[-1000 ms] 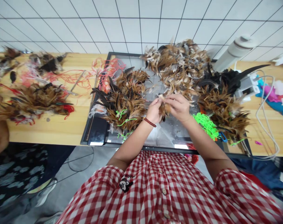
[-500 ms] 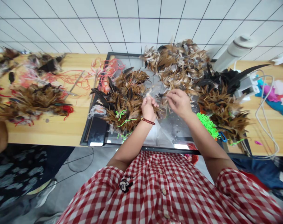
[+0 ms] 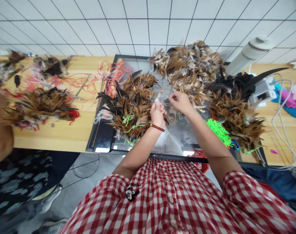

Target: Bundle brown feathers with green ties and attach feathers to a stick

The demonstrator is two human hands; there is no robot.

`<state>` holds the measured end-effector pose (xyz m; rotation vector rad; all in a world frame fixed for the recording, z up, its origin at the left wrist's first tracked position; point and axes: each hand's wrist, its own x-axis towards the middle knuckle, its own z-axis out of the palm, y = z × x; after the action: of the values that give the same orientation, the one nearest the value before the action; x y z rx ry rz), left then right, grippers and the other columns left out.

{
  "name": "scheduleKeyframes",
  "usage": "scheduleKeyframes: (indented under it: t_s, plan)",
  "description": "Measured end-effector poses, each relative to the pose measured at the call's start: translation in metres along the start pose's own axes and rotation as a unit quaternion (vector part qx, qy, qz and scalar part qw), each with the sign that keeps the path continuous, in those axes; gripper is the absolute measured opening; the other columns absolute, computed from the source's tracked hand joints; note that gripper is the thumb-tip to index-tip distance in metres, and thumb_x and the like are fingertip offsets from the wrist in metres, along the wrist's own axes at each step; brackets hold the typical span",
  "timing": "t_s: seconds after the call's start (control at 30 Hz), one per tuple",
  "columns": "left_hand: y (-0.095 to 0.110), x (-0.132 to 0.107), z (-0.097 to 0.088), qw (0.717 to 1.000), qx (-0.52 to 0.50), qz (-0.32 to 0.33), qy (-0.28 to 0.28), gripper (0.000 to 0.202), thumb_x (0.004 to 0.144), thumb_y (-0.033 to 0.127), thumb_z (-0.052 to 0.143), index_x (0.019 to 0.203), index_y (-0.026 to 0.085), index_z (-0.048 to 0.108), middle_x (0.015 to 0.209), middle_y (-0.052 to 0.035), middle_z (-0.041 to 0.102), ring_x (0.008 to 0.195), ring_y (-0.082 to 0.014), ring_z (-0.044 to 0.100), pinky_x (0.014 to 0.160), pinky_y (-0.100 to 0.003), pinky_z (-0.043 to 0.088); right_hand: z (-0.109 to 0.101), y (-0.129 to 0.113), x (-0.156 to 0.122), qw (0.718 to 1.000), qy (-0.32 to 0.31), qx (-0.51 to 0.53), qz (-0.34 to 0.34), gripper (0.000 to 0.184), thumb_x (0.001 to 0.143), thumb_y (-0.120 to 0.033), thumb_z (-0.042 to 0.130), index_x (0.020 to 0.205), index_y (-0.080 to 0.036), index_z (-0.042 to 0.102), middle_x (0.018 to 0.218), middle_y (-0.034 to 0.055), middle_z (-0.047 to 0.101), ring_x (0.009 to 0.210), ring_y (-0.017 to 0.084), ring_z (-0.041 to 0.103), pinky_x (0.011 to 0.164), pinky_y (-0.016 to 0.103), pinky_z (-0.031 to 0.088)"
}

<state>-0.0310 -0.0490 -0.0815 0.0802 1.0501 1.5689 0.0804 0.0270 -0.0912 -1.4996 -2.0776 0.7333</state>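
My left hand, with a dark red bead bracelet at the wrist, is closed around feathers; pale ends stick up above the thumb and brown tips show below the fist. Just to its right, my right hand has its thumb and fingers pinched together; whatever lies between them is too small to make out. Left of the hands lies a heap of brown feather bundles, some tied with green string. A pile of loose brown and white feathers sits beyond the right hand.
Bright green string, blue-handled scissors and more brown feathers lie on the right. A white bottle stands behind black feathers. A phone rests at the black-framed tray's left. Another person's arm is far left.
My right hand has moved left, closer to my left hand, its fingers still pinched. My left hand stays closed on the feathers. The view has shifted slightly.
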Motion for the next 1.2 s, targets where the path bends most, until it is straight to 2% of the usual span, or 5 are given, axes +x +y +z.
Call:
scheduleKeyframes:
  t_s: [0.2, 0.6, 0.83, 1.03, 1.2]
  plan:
    - [-0.006, -0.001, 0.002, 1.000, 0.018, 0.011, -0.014, 0.035, 0.100, 0.032, 0.065, 0.071, 0.017, 0.053, 0.062, 0.0058, 0.054, 0.054, -0.0057, 0.051, 0.060, -0.019, 0.044, -0.014, -0.018, -0.030, 0.926, -0.029, 0.373, 0.049, 0.039, 0.069, -0.050, 0.082, 0.084, -0.020, 0.064, 0.072, 0.0007, 0.069, 0.061, 0.012, 0.057, 0.059, 0.026, 0.046]
    - [-0.007, -0.010, 0.005, 0.996, -0.019, 0.006, -0.084, 0.020, 0.095, 0.022, 0.070, 0.077, 0.017, 0.062, 0.075, 0.0027, 0.066, 0.066, -0.0069, 0.059, 0.070, -0.020, 0.048, -0.003, -0.028, -0.041, 0.885, -0.023, 0.446, 0.132, 0.085, 0.040, -0.069, 0.096, 0.088, -0.028, 0.039, 0.062, -0.0055, 0.063, 0.050, 0.012, 0.055, 0.047, 0.024, 0.040]
    - [-0.005, -0.001, 0.002, 0.999, -0.044, 0.006, 0.030, 0.031, 0.104, 0.031, 0.057, 0.077, 0.019, 0.049, 0.068, 0.0059, 0.053, 0.055, -0.0053, 0.050, 0.062, -0.020, 0.043, -0.007, -0.018, 0.000, 0.994, 0.033, 0.074, -0.070, 0.020, 0.088, -0.040, 0.071, 0.088, -0.020, 0.071, 0.092, 0.0086, 0.075, 0.087, 0.023, 0.067, 0.080, 0.037, 0.053]
    - [0.001, 0.001, 0.002, 0.999, -0.046, -0.005, 0.028, 0.035, 0.110, 0.024, 0.043, 0.075, 0.020, 0.043, 0.060, 0.0086, 0.040, 0.046, -0.0050, 0.035, 0.054, -0.020, 0.034, 0.009, -0.021, 0.047, 0.958, -0.013, -0.221, -0.183, 0.028, 0.097, -0.019, 0.054, 0.110, -0.018, 0.079, 0.127, 0.0154, 0.071, 0.115, 0.032, 0.060, 0.095, 0.045, 0.046]
    - [-0.003, 0.007, 0.001, 0.999, -0.038, -0.007, 0.037, 0.035, 0.107, 0.030, 0.052, 0.074, 0.020, 0.047, 0.063, 0.0072, 0.047, 0.053, -0.0062, 0.047, 0.062, -0.020, 0.043, 0.000, -0.014, 0.030, 0.983, 0.037, -0.144, -0.112, 0.018, 0.094, -0.024, 0.062, 0.091, -0.016, 0.078, 0.109, 0.0151, 0.076, 0.103, 0.031, 0.065, 0.091, 0.043, 0.047]
